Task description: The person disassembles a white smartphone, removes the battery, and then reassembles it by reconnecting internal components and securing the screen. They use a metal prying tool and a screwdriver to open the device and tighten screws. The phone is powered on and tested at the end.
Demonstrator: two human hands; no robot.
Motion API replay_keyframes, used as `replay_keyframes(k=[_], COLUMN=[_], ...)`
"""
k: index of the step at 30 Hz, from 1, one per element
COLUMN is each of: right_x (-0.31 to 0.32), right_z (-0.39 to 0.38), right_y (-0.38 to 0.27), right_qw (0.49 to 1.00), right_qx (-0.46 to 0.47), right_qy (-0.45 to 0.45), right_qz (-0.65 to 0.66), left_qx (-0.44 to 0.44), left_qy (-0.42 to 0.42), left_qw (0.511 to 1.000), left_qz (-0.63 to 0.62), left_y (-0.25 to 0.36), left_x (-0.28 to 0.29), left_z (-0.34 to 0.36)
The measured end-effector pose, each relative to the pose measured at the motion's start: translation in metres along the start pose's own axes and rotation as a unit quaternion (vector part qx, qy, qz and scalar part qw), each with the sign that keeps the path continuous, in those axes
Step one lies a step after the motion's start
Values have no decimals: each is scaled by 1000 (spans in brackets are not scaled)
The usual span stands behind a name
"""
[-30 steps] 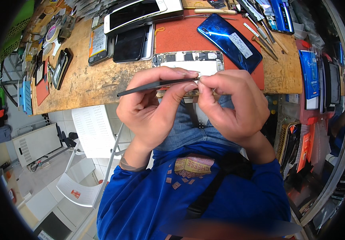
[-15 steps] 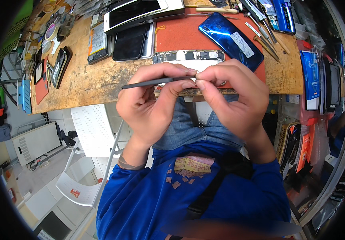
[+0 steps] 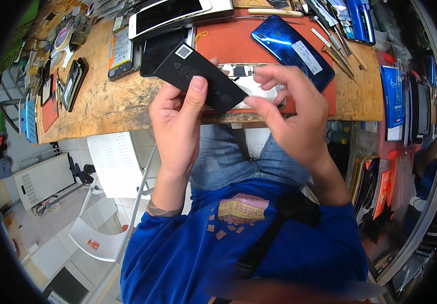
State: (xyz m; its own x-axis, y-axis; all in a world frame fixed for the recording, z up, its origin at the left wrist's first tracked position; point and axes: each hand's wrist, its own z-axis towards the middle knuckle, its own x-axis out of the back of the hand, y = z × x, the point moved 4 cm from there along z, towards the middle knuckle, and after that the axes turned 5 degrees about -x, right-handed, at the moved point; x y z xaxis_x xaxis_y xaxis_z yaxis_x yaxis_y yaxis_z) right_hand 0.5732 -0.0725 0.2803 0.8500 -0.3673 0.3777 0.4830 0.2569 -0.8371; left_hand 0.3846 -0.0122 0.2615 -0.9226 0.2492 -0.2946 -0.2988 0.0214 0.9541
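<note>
Head view shows a thin, flat, black rectangular battery (image 3: 212,83) in your left hand (image 3: 178,126), above the front part of the scuffed wooden counter (image 3: 132,104). Your left thumb presses on its printed face, with the other fingers behind, so that grip is narrow and holding. The battery slants, its upper-left corner toward the dark glassy phone (image 3: 160,48), its lower-right corner toward your other side.

Your right hand (image 3: 297,116) has its fingers parted, thumb and index well spaced. The thumb tip lies right at the battery's lower-right corner; whether it touches, you cannot tell from this angle.

Under both hands, the opened phone with a white interior (image 3: 249,81) lies near the counter's front edge on the flat red-orange mat (image 3: 221,48), partly covered by battery and hands. Behind your right hand, the glossy blue phone with a white label (image 3: 277,43) slants across the mat, near the metal-shafted screwdrivers (image 3: 340,63). To your left, bare wood spreads between your wrist and the dark upright-edged phone case (image 3: 72,83); to your right, a narrower strip of wood borders the mat.
</note>
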Motion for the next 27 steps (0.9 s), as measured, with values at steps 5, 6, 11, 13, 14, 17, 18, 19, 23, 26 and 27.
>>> replay_keyframes(k=[5, 6, 11, 13, 14, 17, 18, 19, 23, 26, 27], right_x=[-4, -3, 14, 18, 18, 20, 21, 21, 21, 19, 18], right_z=[-17, -16, 3, 8, 8, 6, 4, 0, -14, -18, -18], right_y=[14, 17, 32, 34, 34, 31, 31, 32, 38, 40, 41], right_qw=[964, 940, 954, 971, 978, 991, 992, 992, 989, 991, 991], right_qx=[-222, -243, -227, -202, -181, -115, -100, -111, -142, -107, -93], right_qy=[-68, -67, -74, -91, -90, -47, -24, -7, 37, 34, 30], right_qz=[126, 228, 181, 91, 43, -51, -74, -58, -37, -78, -92], left_qx=[52, 47, 12, 25, 32, 49, 49, 38, 60, 82, 88], left_qy=[32, 33, 22, -13, -25, -28, -22, -21, -11, -4, 6], left_qw=[990, 991, 996, 996, 994, 989, 990, 992, 990, 986, 984], left_qz=[-130, -118, 80, 90, 106, 138, 134, 122, 129, 144, 156], left_y=[-10, -9, 7, 9, 9, 6, 5, 5, 1, 0, 0], left_x=[-15, -15, 14, 21, 24, 23, 21, 18, 8, 5, 5], left_z=[-13, -14, 3, 8, 9, 10, 10, 10, 8, 7, 6])
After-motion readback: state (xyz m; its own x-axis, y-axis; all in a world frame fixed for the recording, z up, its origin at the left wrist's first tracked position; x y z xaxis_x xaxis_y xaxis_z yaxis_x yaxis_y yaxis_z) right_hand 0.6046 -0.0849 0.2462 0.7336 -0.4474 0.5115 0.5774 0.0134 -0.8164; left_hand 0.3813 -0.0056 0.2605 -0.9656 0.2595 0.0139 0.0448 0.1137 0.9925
